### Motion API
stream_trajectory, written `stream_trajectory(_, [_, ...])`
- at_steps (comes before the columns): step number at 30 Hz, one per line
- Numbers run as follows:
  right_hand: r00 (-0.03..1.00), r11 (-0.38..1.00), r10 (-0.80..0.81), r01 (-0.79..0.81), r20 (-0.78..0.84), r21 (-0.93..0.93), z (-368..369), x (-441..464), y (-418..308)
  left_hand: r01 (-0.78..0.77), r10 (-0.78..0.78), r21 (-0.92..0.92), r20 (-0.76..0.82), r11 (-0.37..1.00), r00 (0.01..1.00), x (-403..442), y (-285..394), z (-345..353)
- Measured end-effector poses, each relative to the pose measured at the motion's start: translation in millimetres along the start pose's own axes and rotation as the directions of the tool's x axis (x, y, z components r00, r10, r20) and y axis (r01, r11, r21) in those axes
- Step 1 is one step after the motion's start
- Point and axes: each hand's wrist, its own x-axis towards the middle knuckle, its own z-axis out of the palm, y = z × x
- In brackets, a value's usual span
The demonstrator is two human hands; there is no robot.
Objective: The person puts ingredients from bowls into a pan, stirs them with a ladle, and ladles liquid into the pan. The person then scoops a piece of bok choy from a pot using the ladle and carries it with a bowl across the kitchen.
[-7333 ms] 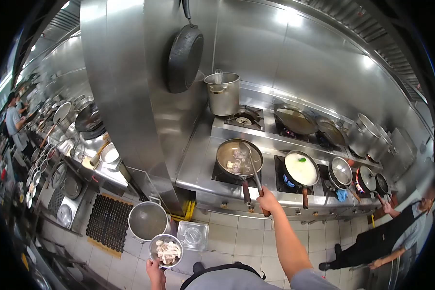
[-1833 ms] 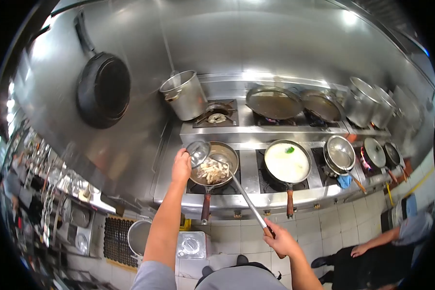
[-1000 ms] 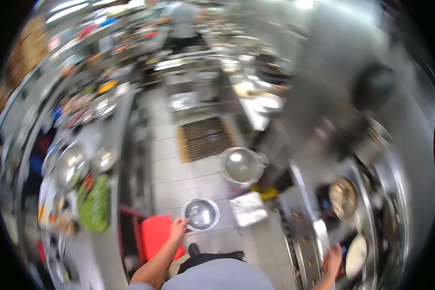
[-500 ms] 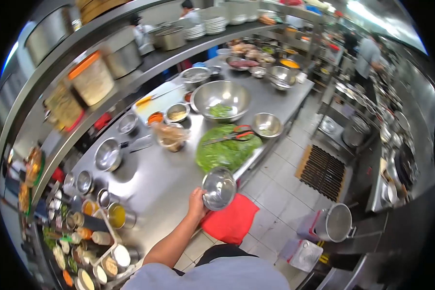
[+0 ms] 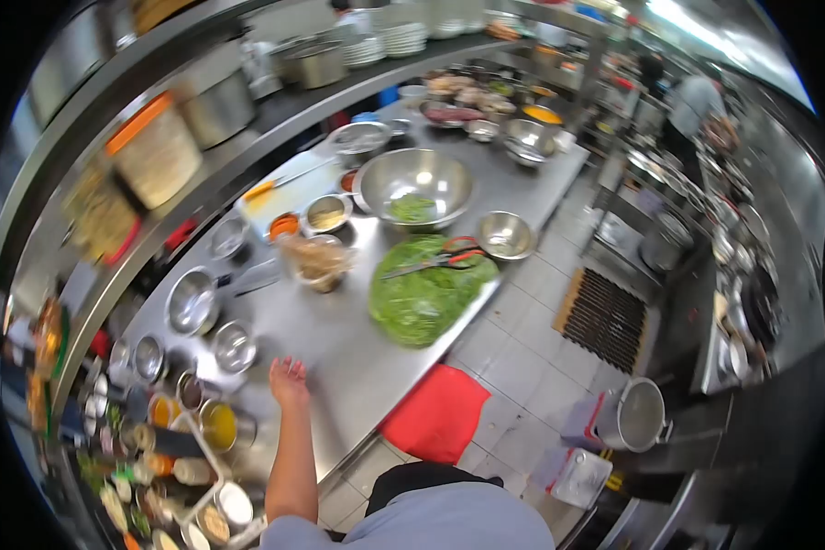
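I work from a single view, the head camera, set above the wearer's torso (image 5: 412, 518) and facing forward and steeply down. I find the lens very wide: straight edges bow, and black fills the corners. The torso enters at the bottom, nearest to me, with the left hand (image 5: 290, 383) a little farther out. I note the table (image 5: 344, 367) across the middle, the shelf (image 5: 339, 93) curving over the upper left, and the floor (image 5: 513, 339) receding at right toward a distant co-worker (image 5: 692, 110).
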Motion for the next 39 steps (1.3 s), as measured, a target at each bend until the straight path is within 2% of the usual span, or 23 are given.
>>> stream_trajectory(2, [0.998, 0.996, 0.04, -0.036, -0.048, 0.076, -36, 9, -2, 0.109, -0.115, 0.18, 0.024, 0.978, 0.993, -21, -13, 21])
stream_trajectory(3, [0.996, 0.99, 0.065, -0.056, -0.067, 0.128, -56, 12, -4, 0.136, -0.151, 0.203, 0.059, 0.97, 0.987, -33, -26, 30])
stream_trajectory(5, [0.988, 0.962, 0.119, -0.091, -0.094, 0.257, -95, 18, -6, 0.176, -0.271, 0.345, 0.249, 0.922, 0.93, -73, -64, 50])
stream_trajectory(7, [0.983, 0.962, 0.135, -0.1, -0.126, 0.252, -131, 20, -4, 0.218, -0.411, 0.476, 0.349, 0.852, 0.842, -128, -100, 73])
stream_trajectory(9, [0.983, 0.99, 0.062, -0.083, -0.174, -0.112, -160, 14, 1, 0.191, -0.612, 0.679, 0.458, 0.709, 0.644, -183, -126, 90])
stream_trajectory(11, [0.997, 0.986, -0.052, 0.042, -0.061, -0.164, -154, -31, -7, 0.065, -0.805, 0.838, 0.496, 0.542, 0.326, -230, -145, 98])
stream_trajectory(12, [0.996, 0.978, -0.04, 0.022, -0.085, -0.205, -122, -74, -26, -0.021, -0.872, 0.883, 0.466, 0.469, 0.151, -257, -146, 109])
stream_trajectory(13, [0.999, 0.965, 0.003, -0.017, -0.053, -0.263, -123, -87, -36, -0.044, -0.894, 0.895, 0.446, 0.444, 0.052, -276, -153, 114])
stream_trajectory(15, [0.99, 0.967, -0.003, -0.033, -0.139, -0.252, -98, -125, -56, -0.264, -0.938, 0.902, 0.315, 0.343, -0.142, -302, -172, 111])
stream_trajectory(16, [0.982, 0.971, -0.035, -0.012, -0.188, -0.24, -84, -144, -65, -0.27, -0.939, 0.904, 0.289, 0.332, -0.184, -316, -179, 113])
stream_trajectory(17, [0.995, 0.966, -0.057, 0.034, -0.083, -0.258, -122, -127, -51, -0.278, -0.939, 0.906, 0.265, 0.321, -0.22, -329, -186, 115])
stream_trajectory(19, [0.989, 0.922, 0.008, -0.064, -0.146, -0.381, -99, -156, -82, -0.32, -0.936, 0.893, 0.238, 0.316, -0.26, -359, -203, 118])
stream_trajectory(20, [0.992, 0.936, 0.018, -0.062, -0.126, -0.347, -106, -159, -85, -0.347, -0.923, 0.88, 0.212, 0.323, -0.323, -378, -210, 119])
stream_trajectory(23, [0.993, 0.921, 0.109, -0.115, -0.038, -0.373, -115, -168, -96, -0.368, -0.91, 0.875, 0.165, 0.313, -0.381, -431, -241, 134])
stream_trajectory(26, [0.987, 0.905, 0.157, -0.16, -0.042, -0.393, -143, -146, -83, -0.472, -0.818, 0.823, -0.016, 0.315, -0.575, -510, -251, 143])
stream_trajectory(27, [0.987, 0.909, 0.153, -0.163, -0.056, -0.383, -149, -137, -76, -0.481, -0.812, 0.817, -0.026, 0.32, -0.584, -536, -255, 143])
stream_trajectory(29, [0.989, 0.857, 0.077, -0.13, -0.126, -0.498, -151, -115, -64, -0.535, -0.704, 0.764, -0.153, 0.361, -0.694, -591, -268, 137])
stream_trajectory(30, [0.986, 0.843, 0.065, -0.137, -0.154, -0.521, -144, -109, -66, -0.535, -0.702, 0.761, -0.149, 0.368, -0.696, -619, -269, 134])
stream_trajectory(32, [0.979, 0.841, 0.018, -0.124, -0.202, -0.526, -135, -95, -60, -0.476, -0.605, 0.801, -0.187, 0.362, -0.774, -675, -267, 120])
stream_trajectory(34, [0.974, 0.85, -0.015, -0.107, -0.227, -0.516, -138, -80, -48, -0.448, -0.58, 0.852, -0.228, 0.269, -0.782, -726, -268, 102])
stream_trajectory(36, [0.94, 0.763, -0.147, -0.09, -0.308, -0.64, -152, -51, -18, -0.44, -0.551, 0.86, -0.243, 0.258, -0.798, -775, -267, 88])
stream_trajectory(38, [0.939, 0.773, -0.109, -0.127, -0.327, -0.622, -158, -35, -20, -0.434, -0.521, 0.867, -0.26, 0.244, -0.813, -818, -267, 74])
stream_trajectory(39, [0.935, 0.78, -0.075, -0.162, -0.346, -0.605, -159, -28, -22, -0.445, -0.524, 0.885, -0.315, 0.14, -0.791, -840, -268, 68])
